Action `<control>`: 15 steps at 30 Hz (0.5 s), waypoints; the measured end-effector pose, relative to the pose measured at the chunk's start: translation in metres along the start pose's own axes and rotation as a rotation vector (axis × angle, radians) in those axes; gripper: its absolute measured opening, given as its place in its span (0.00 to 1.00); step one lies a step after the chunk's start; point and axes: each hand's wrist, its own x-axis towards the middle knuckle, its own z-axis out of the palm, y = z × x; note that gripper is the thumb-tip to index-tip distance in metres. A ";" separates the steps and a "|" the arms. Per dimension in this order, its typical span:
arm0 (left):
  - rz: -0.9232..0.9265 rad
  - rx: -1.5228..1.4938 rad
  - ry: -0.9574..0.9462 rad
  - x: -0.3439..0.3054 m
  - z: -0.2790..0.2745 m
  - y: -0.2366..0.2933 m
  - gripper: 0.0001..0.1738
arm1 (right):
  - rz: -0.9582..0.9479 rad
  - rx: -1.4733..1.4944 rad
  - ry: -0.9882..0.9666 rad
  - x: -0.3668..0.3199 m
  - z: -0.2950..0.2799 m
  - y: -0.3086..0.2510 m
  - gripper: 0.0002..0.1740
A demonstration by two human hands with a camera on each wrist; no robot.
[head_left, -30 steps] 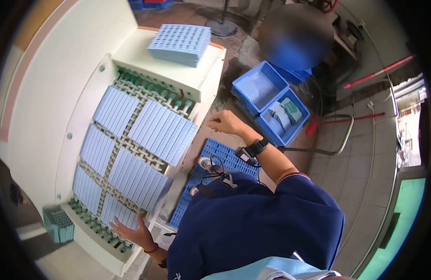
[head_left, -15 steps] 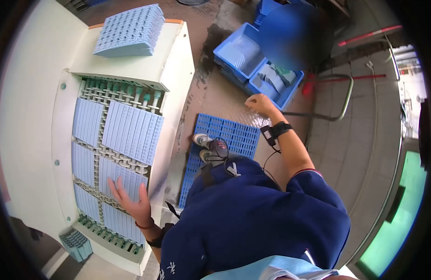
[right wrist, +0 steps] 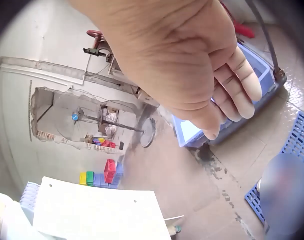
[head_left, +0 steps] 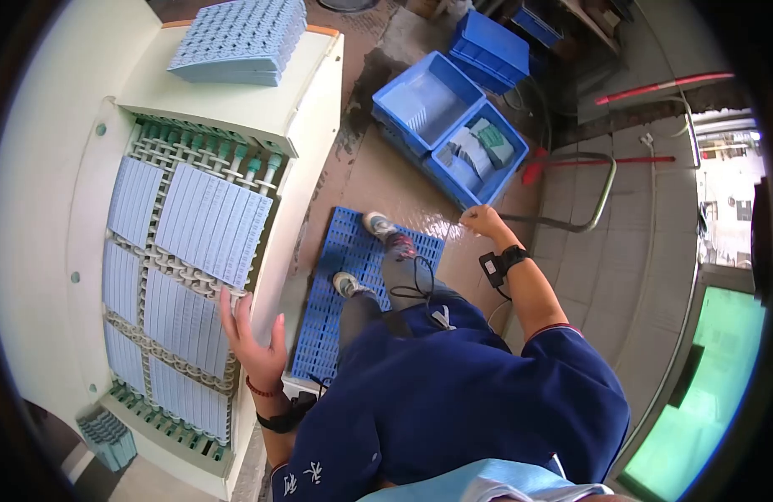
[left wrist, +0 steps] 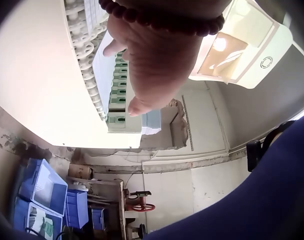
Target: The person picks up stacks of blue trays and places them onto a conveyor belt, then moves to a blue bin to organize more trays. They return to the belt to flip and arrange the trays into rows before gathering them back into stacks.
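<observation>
Rows of pale blue ribbed strips [head_left: 215, 219] lie in several blocks over white rollers inside a cream machine. My left hand [head_left: 256, 351], fingers spread and fairly straight, is at the machine's near edge, its fingertips close to the gap between the upper and middle right blocks; contact cannot be told. In the left wrist view that hand [left wrist: 157, 65] is empty, with strips [left wrist: 104, 75] behind its fingers. My right hand [head_left: 485, 222] hangs empty beside the blue crates, fingers loosely bent, as the right wrist view of the hand [right wrist: 187, 65] also shows.
A stack of pale blue pieces [head_left: 236, 42] sits on the machine's cream top [head_left: 307, 67]. Blue crates [head_left: 460, 197] stand on the floor, one with green and pale pieces inside. Both feet are on a blue slatted mat [head_left: 319, 335]. A bent metal tube [head_left: 608, 188] stands at right.
My left hand has moved up along the strip blocks from the lowest one to the machine's near edge. My right hand has moved away from the machine toward the crates. The head view has shifted.
</observation>
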 end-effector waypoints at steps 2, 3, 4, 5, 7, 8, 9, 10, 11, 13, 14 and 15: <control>0.035 -0.020 0.039 0.000 0.003 0.003 0.25 | 0.021 -0.017 -0.020 0.018 -0.007 -0.005 0.12; 0.028 -0.015 0.058 0.000 0.007 0.005 0.25 | -0.004 -0.038 -0.014 0.026 -0.011 -0.010 0.12; 0.020 -0.042 0.053 0.001 0.011 0.007 0.24 | -0.020 -0.047 -0.017 0.037 -0.016 -0.014 0.12; 0.011 -0.070 0.046 0.003 0.018 0.010 0.24 | 0.012 -0.041 -0.037 0.049 -0.021 -0.016 0.12; -0.013 -0.093 0.042 0.012 0.038 0.019 0.23 | 0.048 -0.056 -0.065 0.083 -0.031 -0.012 0.15; -0.028 -0.121 0.024 0.018 0.050 0.026 0.23 | 0.035 -0.067 -0.074 0.103 -0.036 -0.007 0.15; -0.028 -0.124 0.021 0.027 0.063 0.035 0.22 | 0.015 -0.097 -0.072 0.124 -0.042 -0.003 0.17; -0.040 -0.113 0.030 0.036 0.078 0.040 0.22 | -0.005 -0.123 -0.071 0.147 -0.049 0.002 0.18; -0.050 -0.127 0.000 0.044 0.096 0.045 0.22 | -0.013 -0.219 -0.082 0.172 -0.057 0.008 0.25; -0.073 -0.121 -0.043 0.067 0.136 0.056 0.20 | -0.142 -0.316 -0.071 0.230 -0.071 0.024 0.27; -0.084 -0.102 -0.040 0.081 0.158 0.064 0.20 | -0.257 -0.411 -0.045 0.263 -0.077 0.034 0.30; -0.162 -0.131 -0.095 0.095 0.180 0.073 0.20 | -0.242 -0.399 -0.073 0.296 -0.081 0.040 0.34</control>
